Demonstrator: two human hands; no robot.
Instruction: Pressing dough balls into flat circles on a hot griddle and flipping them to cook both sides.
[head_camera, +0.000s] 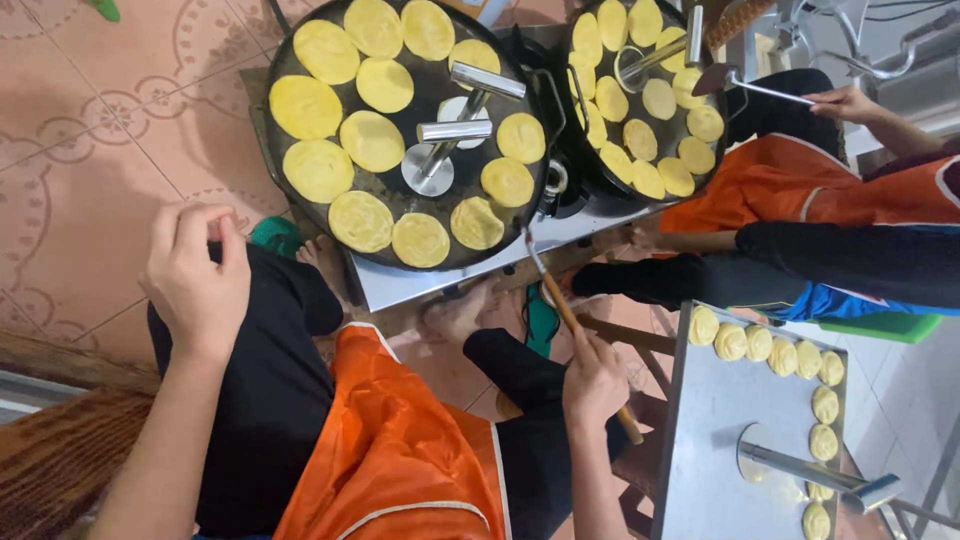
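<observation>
While right hand (593, 378) grips wooden-handled spatula (570, 318), round yellow flatbreads (372, 140), dark griddle (440, 105)

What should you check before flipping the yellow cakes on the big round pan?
1. Tool in hand: ok. The right hand holds a wooden-handled turner, its tip at the pan rim.
2. Left hand free: ok. The left hand rests on the knee, holding nothing that shows.
3. Cakes flat: ok. The cakes lie pressed in a ring, apart from each other.
4. Presses out of the way: not ok. Two metal presses stand mid-pan, one close to a cake.
5. Cakes done underneath: cannot tell. Only the pale yellow tops show.
6. Neighbour clear: ok. The other person's hand works the second pan.
</observation>
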